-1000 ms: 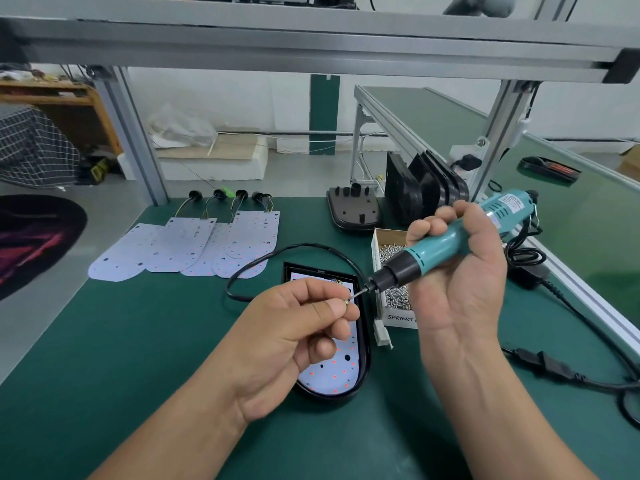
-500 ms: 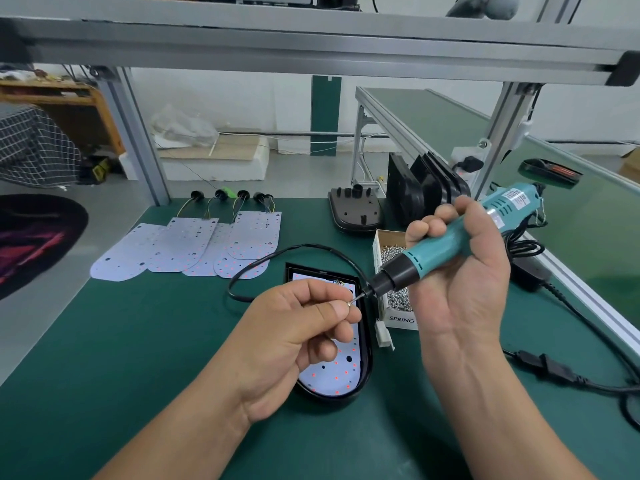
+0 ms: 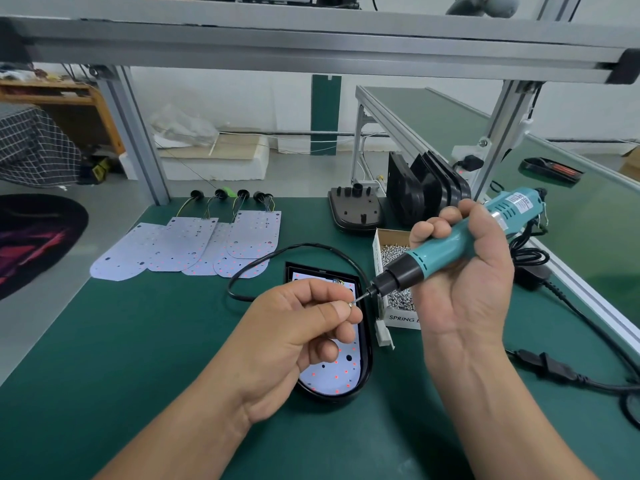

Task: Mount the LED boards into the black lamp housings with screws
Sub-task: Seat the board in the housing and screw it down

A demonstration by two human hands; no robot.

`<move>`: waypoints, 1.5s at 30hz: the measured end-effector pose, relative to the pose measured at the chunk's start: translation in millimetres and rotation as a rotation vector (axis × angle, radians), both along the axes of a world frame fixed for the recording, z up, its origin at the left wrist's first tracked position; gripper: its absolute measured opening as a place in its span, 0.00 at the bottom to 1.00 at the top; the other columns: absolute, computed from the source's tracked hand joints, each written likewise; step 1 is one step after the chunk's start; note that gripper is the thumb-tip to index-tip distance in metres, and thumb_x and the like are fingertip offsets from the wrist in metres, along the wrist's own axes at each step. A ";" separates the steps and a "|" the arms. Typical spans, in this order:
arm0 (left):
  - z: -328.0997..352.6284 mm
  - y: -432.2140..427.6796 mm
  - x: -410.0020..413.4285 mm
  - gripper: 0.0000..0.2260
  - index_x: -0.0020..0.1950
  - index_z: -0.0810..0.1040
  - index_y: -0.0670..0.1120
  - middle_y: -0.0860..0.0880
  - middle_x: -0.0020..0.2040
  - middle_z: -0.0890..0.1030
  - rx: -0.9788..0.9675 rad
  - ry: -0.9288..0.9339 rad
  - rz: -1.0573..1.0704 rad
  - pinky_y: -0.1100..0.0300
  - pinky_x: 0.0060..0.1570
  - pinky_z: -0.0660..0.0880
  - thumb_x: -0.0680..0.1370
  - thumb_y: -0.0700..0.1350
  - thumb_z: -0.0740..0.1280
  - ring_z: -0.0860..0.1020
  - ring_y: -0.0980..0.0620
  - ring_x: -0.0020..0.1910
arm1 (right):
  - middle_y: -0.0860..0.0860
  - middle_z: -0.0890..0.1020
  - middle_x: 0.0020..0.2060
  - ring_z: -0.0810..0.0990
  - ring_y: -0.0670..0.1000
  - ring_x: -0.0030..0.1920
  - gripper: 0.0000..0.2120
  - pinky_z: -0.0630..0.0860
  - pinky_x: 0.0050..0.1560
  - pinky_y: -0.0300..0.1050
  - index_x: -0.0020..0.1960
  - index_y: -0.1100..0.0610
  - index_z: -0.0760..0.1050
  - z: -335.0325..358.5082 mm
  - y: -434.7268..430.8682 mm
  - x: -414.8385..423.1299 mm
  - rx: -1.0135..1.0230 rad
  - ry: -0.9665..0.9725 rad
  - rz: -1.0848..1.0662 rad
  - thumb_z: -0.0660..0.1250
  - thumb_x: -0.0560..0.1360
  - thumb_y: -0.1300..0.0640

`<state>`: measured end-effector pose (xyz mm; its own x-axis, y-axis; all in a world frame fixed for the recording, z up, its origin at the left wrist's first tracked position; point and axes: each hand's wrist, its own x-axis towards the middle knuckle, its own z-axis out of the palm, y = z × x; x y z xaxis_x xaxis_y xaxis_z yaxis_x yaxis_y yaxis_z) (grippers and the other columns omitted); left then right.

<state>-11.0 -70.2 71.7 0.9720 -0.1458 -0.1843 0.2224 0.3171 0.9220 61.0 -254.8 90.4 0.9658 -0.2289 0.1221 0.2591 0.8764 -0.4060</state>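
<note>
Over the middle of a green tabletop (image 3: 121,341), two hands are meeting just above a black lamp housing (image 3: 366,370). The left hand (image 3: 298,334) is pinching a small silver screw (image 3: 350,304) between thumb and forefinger, with its other fingers curling under. The right hand (image 3: 460,271) is wrapping its fingers around a teal electric screwdriver (image 3: 450,247), which is slanting down to the left so that its bit is touching the screw. The lamp housing is lying flat beneath the left hand, with a white LED board (image 3: 332,375), dotted red, sitting inside it and partly hidden by that hand. A black cable (image 3: 294,249) is looping away from the housing's far end. Just to the right of the housing, an open white box of screws (image 3: 401,315) is sitting on the tabletop. At the far left, spare LED boards (image 3: 194,251) are lying in an overlapping row. Behind the box, one face-down housing (image 3: 355,213) is lying flat and several upright housings (image 3: 426,192) are standing on edge.
</note>
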 end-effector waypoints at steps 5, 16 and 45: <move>-0.6 -0.9 -1.0 0.05 0.52 0.85 0.39 0.41 0.44 0.86 0.009 -0.002 0.008 0.64 0.29 0.75 0.80 0.32 0.71 0.81 0.52 0.34 | 0.53 0.77 0.42 0.74 0.49 0.37 0.05 0.78 0.45 0.46 0.58 0.58 0.72 -1.0 0.0 -0.1 -0.005 -0.003 0.009 0.66 0.83 0.61; -0.6 -1.5 -1.2 0.05 0.51 0.85 0.39 0.40 0.44 0.86 0.017 -0.005 0.017 0.64 0.29 0.75 0.80 0.32 0.71 0.81 0.52 0.34 | 0.53 0.77 0.42 0.74 0.49 0.36 0.06 0.78 0.45 0.46 0.59 0.59 0.72 -1.0 -0.8 -0.4 -0.001 -0.002 0.005 0.66 0.83 0.62; -13.0 2.3 2.1 0.07 0.52 0.86 0.48 0.43 0.42 0.87 0.307 -0.177 -0.051 0.65 0.27 0.72 0.81 0.36 0.72 0.73 0.49 0.27 | 0.54 0.75 0.40 0.72 0.51 0.34 0.09 0.77 0.42 0.47 0.63 0.56 0.71 -9.1 9.5 -3.2 -0.025 0.061 0.037 0.64 0.83 0.58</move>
